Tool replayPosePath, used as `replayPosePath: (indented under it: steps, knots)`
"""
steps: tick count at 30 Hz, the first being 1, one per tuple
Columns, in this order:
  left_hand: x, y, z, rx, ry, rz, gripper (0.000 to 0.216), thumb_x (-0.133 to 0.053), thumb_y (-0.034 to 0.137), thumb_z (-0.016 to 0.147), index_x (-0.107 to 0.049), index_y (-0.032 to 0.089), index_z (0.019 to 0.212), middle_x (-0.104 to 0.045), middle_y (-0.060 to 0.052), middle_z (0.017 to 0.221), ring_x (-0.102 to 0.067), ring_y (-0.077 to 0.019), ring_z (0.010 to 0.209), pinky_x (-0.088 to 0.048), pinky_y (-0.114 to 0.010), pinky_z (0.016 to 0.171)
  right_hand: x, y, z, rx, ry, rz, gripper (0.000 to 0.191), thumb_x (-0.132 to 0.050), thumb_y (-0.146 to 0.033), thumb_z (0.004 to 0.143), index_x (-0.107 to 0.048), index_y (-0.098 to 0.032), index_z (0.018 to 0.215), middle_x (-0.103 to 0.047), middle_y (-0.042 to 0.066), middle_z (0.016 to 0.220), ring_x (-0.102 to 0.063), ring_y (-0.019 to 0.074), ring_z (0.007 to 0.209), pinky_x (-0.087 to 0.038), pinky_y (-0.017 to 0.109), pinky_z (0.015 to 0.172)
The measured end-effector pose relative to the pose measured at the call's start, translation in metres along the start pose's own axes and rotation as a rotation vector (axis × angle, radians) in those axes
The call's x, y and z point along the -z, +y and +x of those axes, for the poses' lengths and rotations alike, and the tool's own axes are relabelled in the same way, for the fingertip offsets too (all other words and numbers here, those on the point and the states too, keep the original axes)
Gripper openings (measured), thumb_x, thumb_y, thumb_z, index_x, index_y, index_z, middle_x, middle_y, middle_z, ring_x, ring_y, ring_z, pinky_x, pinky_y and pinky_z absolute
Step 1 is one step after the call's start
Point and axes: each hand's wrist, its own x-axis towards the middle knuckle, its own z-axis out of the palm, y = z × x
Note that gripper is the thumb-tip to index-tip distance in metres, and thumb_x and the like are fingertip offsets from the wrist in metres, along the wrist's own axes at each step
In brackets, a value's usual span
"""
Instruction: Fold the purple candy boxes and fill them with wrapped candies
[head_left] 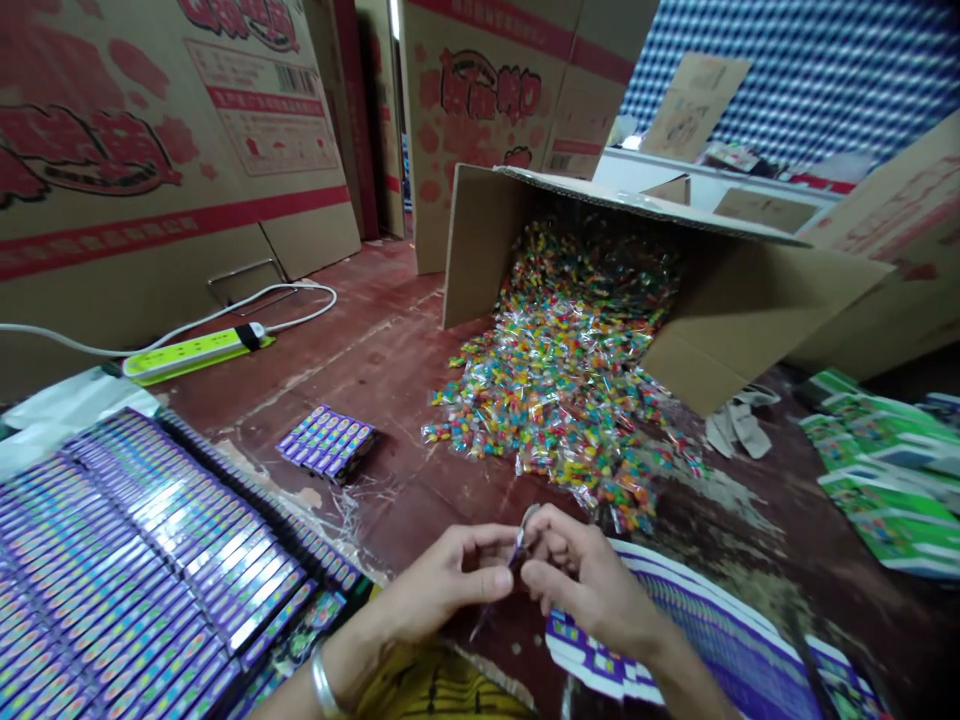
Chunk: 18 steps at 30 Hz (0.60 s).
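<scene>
L hand & R hand pinch thin purple carton nr surface's front edge. Bare gap btwn small box block & candy pile; flat cartons crowd R hand.

Unevenly lit; glaring on purple boxes at 8 o'clock, glinting off sachets near centre, shadowed inside the carton at 2 o'clock, soft on green packets at 3, vignetted toward 4
</scene>
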Motion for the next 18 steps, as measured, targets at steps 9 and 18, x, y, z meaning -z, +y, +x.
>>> replayPosePath:
  steps: [9,18]
  knots:
    - [0.004,-0.015,-0.006,-0.047,0.361,-0.013,0.031,-0.066,0.039,0.087,-0.072,0.016,0.106,-0.07,-0.006,0.089,-0.059,-0.0166,0.08,-0.047,-0.024,0.071,-0.013,0.007,0.019,0.024,0.331,0.006,0.028,-0.071,-0.035,0.084,-0.062,-0.021,0.106,-0.07,0.002,0.084,-0.066,0.0171,0.073,-0.051,0.024,0.062]
    - [0.0,-0.038,0.0,-0.343,0.834,0.125,0.049,-0.079,0.028,0.074,-0.057,0.022,0.118,-0.062,0.004,0.075,-0.061,-0.0132,0.068,-0.05,-0.021,0.065,-0.057,0.032,0.034,0.126,0.549,0.12,0.029,-0.061,-0.033,0.091,-0.062,-0.021,0.118,-0.068,0.002,0.083,-0.064,0.0173,0.076,-0.052,0.026,0.071]
